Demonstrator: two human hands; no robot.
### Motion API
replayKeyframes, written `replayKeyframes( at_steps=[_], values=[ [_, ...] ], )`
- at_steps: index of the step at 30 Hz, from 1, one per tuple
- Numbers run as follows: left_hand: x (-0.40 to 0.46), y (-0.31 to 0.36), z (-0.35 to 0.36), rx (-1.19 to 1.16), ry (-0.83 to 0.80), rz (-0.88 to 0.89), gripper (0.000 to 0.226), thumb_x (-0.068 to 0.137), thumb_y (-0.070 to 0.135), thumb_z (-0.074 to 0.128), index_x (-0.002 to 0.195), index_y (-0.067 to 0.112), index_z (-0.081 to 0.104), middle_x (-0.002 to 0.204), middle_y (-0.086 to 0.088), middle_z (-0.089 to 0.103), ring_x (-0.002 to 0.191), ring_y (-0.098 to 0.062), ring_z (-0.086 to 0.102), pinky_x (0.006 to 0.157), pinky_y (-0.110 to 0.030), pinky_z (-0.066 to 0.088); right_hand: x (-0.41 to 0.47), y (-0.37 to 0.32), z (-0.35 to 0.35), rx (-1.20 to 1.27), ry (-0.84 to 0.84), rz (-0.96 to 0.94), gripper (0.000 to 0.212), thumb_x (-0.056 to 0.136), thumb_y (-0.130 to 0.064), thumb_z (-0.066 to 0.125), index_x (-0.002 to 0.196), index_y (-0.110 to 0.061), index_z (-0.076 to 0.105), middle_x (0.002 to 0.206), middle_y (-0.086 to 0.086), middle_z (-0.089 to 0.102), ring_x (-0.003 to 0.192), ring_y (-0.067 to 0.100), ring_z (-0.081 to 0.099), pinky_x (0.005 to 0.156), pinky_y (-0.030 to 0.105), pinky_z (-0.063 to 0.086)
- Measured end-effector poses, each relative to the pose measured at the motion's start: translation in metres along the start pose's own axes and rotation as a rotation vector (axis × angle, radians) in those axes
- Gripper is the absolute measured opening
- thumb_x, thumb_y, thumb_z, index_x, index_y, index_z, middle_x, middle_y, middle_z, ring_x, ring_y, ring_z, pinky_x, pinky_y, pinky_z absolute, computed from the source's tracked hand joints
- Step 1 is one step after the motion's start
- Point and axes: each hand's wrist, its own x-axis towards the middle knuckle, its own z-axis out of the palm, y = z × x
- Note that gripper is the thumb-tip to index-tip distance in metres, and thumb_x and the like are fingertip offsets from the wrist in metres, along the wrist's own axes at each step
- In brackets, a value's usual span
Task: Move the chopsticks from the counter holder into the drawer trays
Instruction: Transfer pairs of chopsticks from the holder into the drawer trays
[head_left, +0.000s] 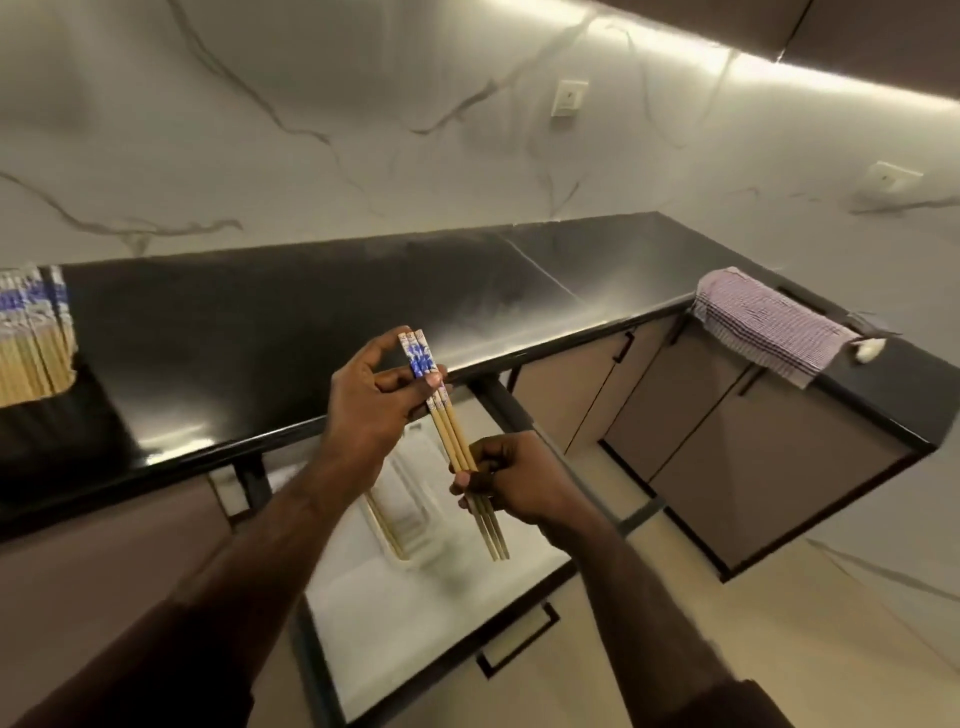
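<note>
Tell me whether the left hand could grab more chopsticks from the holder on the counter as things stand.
Probably not yet. The left hand is shut on the three chopsticks it shares with the right hand, so it is occupied. The path over the counter to the holder's bundle looks free.

Glossy black counter; chopstick bundle far left; checked cloth right

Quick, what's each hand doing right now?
Left hand: closed on the chopsticks near their patterned tops.
Right hand: closed on the same chopsticks, lower down.

Both hands gripping chopsticks, open drawer below
</note>
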Motion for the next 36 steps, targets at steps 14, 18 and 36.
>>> replayKeyframes(
  at_steps=[14, 18, 36],
  values=[
    [0.069, -0.173, 0.005, 0.193, -0.015, -0.385, 0.027, 0.087, 0.009, 0.070, 0.113, 0.008, 0.064, 0.085, 0.000, 0.077, 0.076, -0.014, 0.075, 0.062, -0.024, 0.059, 0.146, 0.089, 0.018, -0.024, -0.124, 0.358, 0.014, 0.085, 0.005, 0.061, 0.083, 0.001, 0.074, 0.082, 0.021, 0.073, 0.068, 0.027, 0.071, 0.072, 0.042, 0.063],
    [0.082, -0.225, -0.011, 0.504, -0.020, -0.395, 0.003, 0.088, 0.023, 0.070, 0.086, 0.026, 0.070, 0.079, 0.017, 0.071, 0.075, 0.002, 0.069, 0.074, -0.020, 0.055, 0.184, 0.116, 0.039, -0.069, -0.210, 0.466, 0.014, 0.080, 0.005, 0.061, 0.078, 0.000, 0.074, 0.075, 0.016, 0.072, 0.064, 0.026, 0.069, 0.072, 0.041, 0.063],
    [0.116, -0.293, -0.048, 1.561, -0.507, -0.471, 0.044, 0.100, 0.025, 0.042, 0.143, 0.017, 0.040, 0.146, -0.009, 0.048, 0.140, -0.022, 0.036, 0.117, -0.045, 0.024, 0.277, 0.175, 0.141, -0.495, -0.227, 0.462, 0.023, 0.086, -0.019, 0.061, 0.102, -0.003, 0.066, 0.104, 0.016, 0.071, 0.097, 0.033, 0.068, 0.085, 0.039, 0.056]
  ],
)
